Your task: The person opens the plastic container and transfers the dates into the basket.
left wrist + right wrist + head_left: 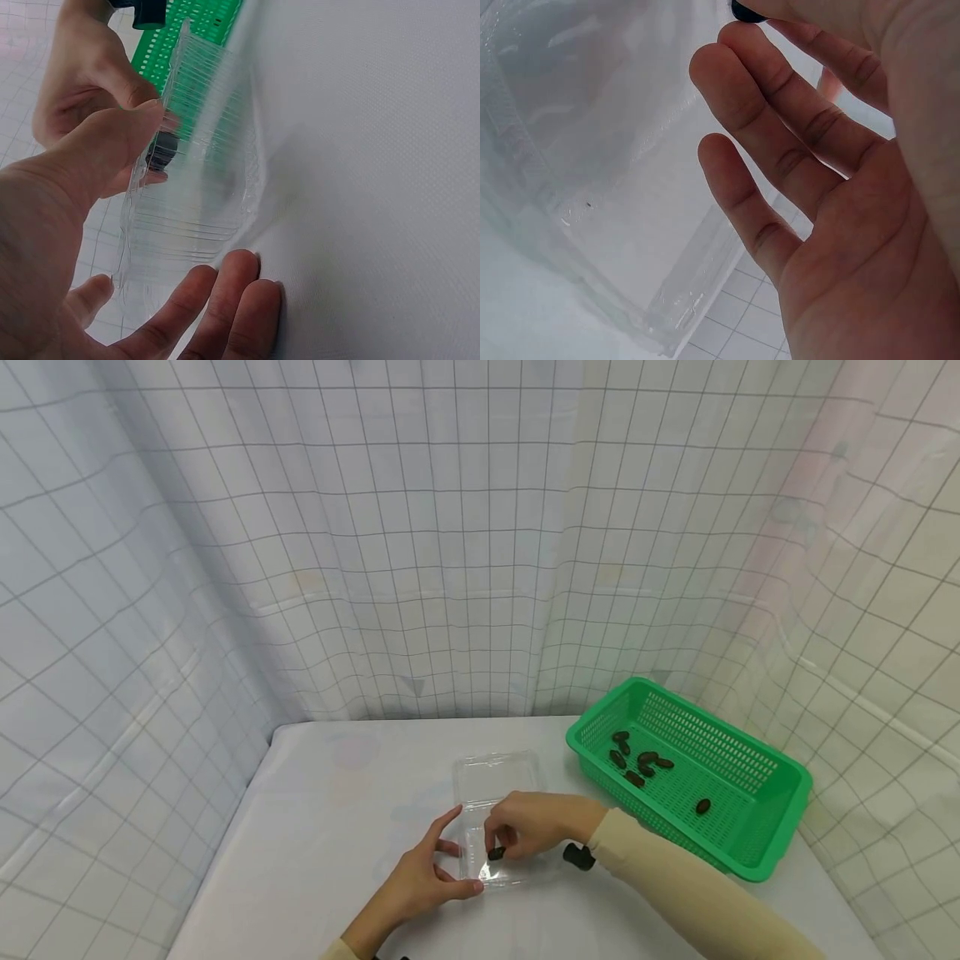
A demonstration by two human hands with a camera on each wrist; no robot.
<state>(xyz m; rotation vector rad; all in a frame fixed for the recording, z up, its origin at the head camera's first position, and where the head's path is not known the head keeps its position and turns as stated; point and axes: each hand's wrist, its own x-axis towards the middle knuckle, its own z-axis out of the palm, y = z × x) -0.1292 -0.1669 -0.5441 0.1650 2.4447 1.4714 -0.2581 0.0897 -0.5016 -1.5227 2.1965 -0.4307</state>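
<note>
A clear plastic box point(474, 839) with its lid point(495, 772) folded back lies on the white table. My left hand point(423, 877) is at its left side, fingers spread and fairly straight; the thumb touches the rim near the front corner. Over the box, my right hand point(525, 822) pinches a dark brown date point(497, 853) between thumb and fingertips. Seen through the clear wall in the left wrist view, the date point(162, 150) looks nearly black. In the right wrist view the other fingers of the right hand point(802, 180) are loosely extended, and only a dark edge of the date shows.
At the right a green perforated basket point(780, 827) holds several dark dates point(647, 760), mostly toward its left end, with one lone date point(702, 807) farther right. Gridded white curtains point(450, 568) surround the table point(315, 843) at the back and sides.
</note>
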